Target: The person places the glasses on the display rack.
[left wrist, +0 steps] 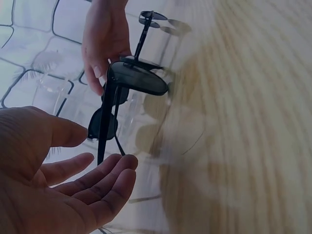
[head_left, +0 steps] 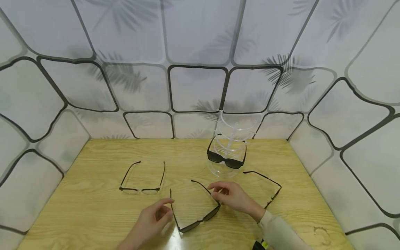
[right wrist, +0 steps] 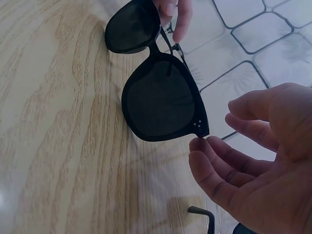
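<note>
A pair of black sunglasses (head_left: 211, 213) stands on the wooden table with its temples unfolded and pointing away from me. At its left temple is my left hand (head_left: 153, 218), thumb and fingers apart. In the left wrist view, no finger of that hand (left wrist: 53, 170) is curled round the temple. My right hand (head_left: 234, 199) is beside the right temple, near the hinge. The right wrist view has fingertips of that hand (right wrist: 243, 161) at the outer corner of the dark lens frame (right wrist: 161, 102), its thumb apart from them; whether they touch I cannot tell.
Half-rimmed eyeglasses (head_left: 150, 190) lie unfolded at the left. Another pair of glasses (head_left: 275, 195) is on the right, partly behind my right forearm. At the back, a clear display stand (head_left: 232, 129) carries black sunglasses (head_left: 232, 163). A black and yellow object (head_left: 258, 246) shows at the bottom edge.
</note>
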A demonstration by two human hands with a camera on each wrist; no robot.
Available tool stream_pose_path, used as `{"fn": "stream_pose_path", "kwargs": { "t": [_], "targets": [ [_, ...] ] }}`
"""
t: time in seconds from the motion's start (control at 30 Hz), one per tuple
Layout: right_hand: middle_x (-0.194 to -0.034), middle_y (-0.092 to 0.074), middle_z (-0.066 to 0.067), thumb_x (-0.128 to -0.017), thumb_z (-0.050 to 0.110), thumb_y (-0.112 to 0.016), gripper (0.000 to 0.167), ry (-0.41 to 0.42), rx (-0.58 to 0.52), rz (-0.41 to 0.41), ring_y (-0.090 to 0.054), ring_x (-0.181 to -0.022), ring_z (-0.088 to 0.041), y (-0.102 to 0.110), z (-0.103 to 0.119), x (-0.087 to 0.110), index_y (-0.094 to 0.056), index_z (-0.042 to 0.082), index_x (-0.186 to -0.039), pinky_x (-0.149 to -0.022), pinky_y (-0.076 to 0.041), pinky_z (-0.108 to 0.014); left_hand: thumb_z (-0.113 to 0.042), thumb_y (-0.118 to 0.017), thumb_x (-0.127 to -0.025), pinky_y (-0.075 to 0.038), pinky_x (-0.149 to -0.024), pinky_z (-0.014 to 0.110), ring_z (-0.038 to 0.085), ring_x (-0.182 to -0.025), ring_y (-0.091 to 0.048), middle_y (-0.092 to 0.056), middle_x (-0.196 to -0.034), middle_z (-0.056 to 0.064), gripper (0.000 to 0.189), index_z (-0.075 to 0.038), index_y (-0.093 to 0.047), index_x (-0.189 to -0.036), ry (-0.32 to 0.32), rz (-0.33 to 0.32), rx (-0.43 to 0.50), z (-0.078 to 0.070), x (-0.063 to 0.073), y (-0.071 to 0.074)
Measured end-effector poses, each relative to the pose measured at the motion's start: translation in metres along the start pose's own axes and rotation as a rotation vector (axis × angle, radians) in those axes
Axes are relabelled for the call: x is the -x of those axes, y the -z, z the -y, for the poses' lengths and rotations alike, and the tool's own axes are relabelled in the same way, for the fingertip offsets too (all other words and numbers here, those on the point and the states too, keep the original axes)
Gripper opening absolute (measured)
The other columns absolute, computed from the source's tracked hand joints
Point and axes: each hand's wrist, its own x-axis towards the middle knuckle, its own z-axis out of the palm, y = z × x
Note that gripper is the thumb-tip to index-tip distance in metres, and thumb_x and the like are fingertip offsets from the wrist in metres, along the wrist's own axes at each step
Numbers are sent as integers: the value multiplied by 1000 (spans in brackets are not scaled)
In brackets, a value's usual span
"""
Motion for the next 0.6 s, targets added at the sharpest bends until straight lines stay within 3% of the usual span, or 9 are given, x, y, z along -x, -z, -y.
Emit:
{"fn": "stream_pose_path", "kwargs": {
  "t": [0.37,0.6],
  "targets": [
    [-107,-74,-23,-106,20,-65,33,19,10,46,-60,-66,-8,-2,-2,0,-70,1,-132,-56,-51,-26,-18,-70,-103,-58,-72,22,5,-82,-71,-74,-99,9,37,1,-65,-134,76,108,69,1,2,-7],
    [-103,-75,-20,-105,15,-65,27,-8,18,84,-64,-69,-15,-4,-6,-2,-73,2,-127,-58,-55,-26,-21,-68,-104,-57,-74,20,5,-81,-71,-75,-97,6,31,1,-69,-127,85,139,63,2,0,-10]
  ]
}}
